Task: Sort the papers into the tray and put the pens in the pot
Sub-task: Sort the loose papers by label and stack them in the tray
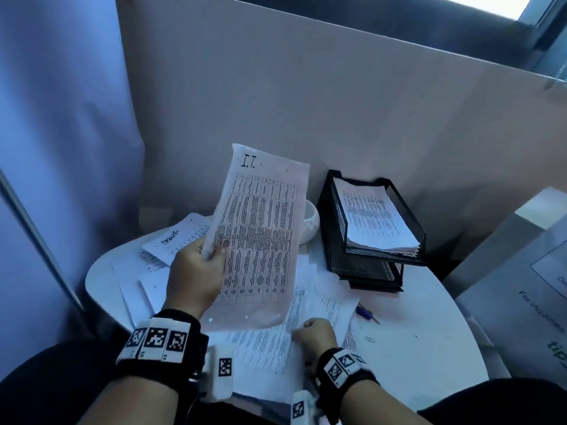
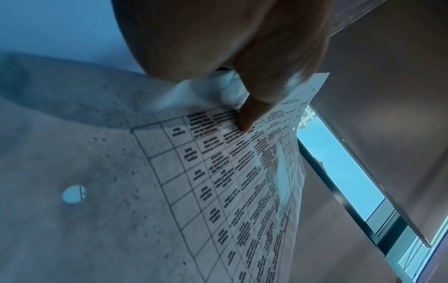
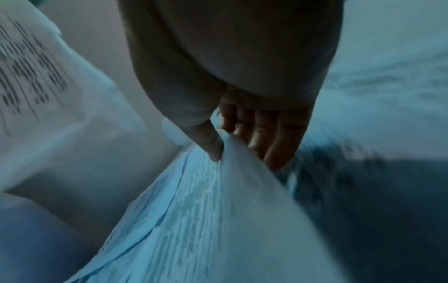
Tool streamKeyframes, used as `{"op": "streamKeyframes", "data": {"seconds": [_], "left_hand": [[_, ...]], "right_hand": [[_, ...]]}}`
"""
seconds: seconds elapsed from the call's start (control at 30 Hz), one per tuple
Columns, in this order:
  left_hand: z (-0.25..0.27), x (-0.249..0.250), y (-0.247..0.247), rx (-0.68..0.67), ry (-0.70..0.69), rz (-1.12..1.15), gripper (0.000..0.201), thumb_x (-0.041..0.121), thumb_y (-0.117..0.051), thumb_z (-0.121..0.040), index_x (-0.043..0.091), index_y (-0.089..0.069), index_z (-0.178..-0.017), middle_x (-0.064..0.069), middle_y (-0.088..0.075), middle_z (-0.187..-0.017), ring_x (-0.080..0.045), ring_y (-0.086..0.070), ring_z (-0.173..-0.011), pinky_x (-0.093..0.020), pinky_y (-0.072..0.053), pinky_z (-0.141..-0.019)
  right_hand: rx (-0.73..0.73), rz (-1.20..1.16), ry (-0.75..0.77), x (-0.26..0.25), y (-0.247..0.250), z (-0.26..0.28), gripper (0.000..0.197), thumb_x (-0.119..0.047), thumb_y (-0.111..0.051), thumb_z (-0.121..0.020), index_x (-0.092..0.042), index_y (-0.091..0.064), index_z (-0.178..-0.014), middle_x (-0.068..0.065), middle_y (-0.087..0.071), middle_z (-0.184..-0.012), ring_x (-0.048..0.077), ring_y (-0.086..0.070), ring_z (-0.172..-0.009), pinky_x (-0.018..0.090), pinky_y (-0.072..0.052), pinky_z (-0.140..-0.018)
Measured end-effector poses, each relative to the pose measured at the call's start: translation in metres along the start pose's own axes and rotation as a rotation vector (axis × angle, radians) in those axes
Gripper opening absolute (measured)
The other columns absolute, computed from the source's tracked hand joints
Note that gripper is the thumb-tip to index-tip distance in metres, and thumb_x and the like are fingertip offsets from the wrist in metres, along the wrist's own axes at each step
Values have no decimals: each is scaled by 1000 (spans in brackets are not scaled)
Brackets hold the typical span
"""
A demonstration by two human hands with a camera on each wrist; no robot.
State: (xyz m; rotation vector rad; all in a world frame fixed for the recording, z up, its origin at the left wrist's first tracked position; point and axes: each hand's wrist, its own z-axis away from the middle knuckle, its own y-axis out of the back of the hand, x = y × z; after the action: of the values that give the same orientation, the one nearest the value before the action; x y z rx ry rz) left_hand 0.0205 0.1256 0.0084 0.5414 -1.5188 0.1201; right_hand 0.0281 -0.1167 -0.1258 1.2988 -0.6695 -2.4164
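Observation:
My left hand (image 1: 211, 256) holds up a printed sheet (image 1: 260, 237) headed "I.T.", pinched at its left edge between thumb (image 2: 249, 116) and fingers. The sheet (image 2: 218, 191) carries a table of text. My right hand (image 1: 310, 329) pinches the edge of a paper (image 3: 213, 220) from the loose papers (image 1: 276, 338) spread on the white round table (image 1: 423, 357). A black mesh tray (image 1: 337, 237) with a stack of papers (image 1: 374, 219) in its top tier stands at the back right. A white pot (image 1: 311, 222) sits behind the held sheet, mostly hidden. A blue pen (image 1: 366, 314) lies right of the papers.
More sheets (image 1: 178, 237) lie at the table's back left. A beige partition (image 1: 306, 102) rises behind the table. A grey box (image 1: 527, 286) with printed text stands at the right. A small paper clip (image 1: 369, 339) lies near the right hand.

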Motion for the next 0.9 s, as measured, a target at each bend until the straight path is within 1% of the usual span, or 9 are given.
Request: {"op": "streamKeyframes", "data": {"seconds": [0.13,0.2,0.33,0.5,0.57,0.7,0.8,0.83,0.9], "left_hand": [[1,-3,-2,-7,-3,-37,37,19,-65,-99,8,-48,-68,-6,-46,-58,-24,-43,-53,-34,-38,-53],[3,-2,-6,-24,-3,-69,32,17,-62,-101,15,-51,-71,-4,-49,-60,-25,-46,-54,-33,-42,-54],[7,0,-16,-60,-6,-140,11,16,-55,-102,21,-63,-97,-2,-63,-74,-32,-63,-71,-44,-57,-71],[16,-2,-30,-151,95,-252,31,17,-48,-103,23,-63,-129,-5,-72,-94,-29,-67,-79,-37,-55,-71],[21,-1,-37,-200,132,-242,28,17,-50,-104,20,-64,-128,-7,-72,-95,-31,-68,-82,-39,-56,-74],[35,2,-52,-331,263,-60,18,9,-54,-104,17,-70,-104,-8,-73,-83,-26,-69,-71,-37,-58,-63],[44,1,-60,-394,318,66,20,17,-54,-106,18,-74,-106,0,-81,-96,-25,-75,-96,-50,-60,-91],[47,2,-62,-387,338,130,22,22,-52,-108,19,-73,-104,4,-81,-98,-22,-76,-102,-47,-58,-95],[51,8,-62,-420,404,261,31,36,-46,-110,21,-73,-104,6,-82,-95,-14,-78,-95,-39,-58,-86]], "right_hand": [[158,-28,121,-5,56,-2,15,-13,-59,-90,-14,-54,-76,4,-61,-71,22,-55,-64,37,-52,-60],[220,-129,159,-6,89,-1,9,-7,-57,-92,-10,-61,-86,11,-70,-81,26,-62,-69,39,-54,-61],[254,-469,224,2,150,2,7,-5,-64,-97,-6,-65,-90,23,-70,-89,28,-64,-72,42,-55,-67],[194,-796,191,22,182,11,11,-4,-59,-100,3,-60,-109,36,-67,-110,41,-66,-92,68,-51,-94],[161,-828,174,25,181,13,19,-1,-56,-101,6,-57,-118,36,-67,-114,45,-68,-94,68,-53,-92],[53,-833,141,17,160,21,21,2,-58,-99,3,-62,-119,32,-71,-111,53,-68,-101,66,-56,-89],[-58,-854,92,12,137,25,20,-1,-55,-101,6,-63,-118,31,-73,-111,50,-69,-104,65,-54,-94],[-86,-861,80,11,129,25,19,-1,-55,-102,6,-64,-117,30,-73,-111,48,-70,-103,64,-53,-97],[-115,-877,82,7,114,26,16,1,-56,-100,7,-65,-112,30,-72,-111,43,-70,-98,62,-53,-99]]}}
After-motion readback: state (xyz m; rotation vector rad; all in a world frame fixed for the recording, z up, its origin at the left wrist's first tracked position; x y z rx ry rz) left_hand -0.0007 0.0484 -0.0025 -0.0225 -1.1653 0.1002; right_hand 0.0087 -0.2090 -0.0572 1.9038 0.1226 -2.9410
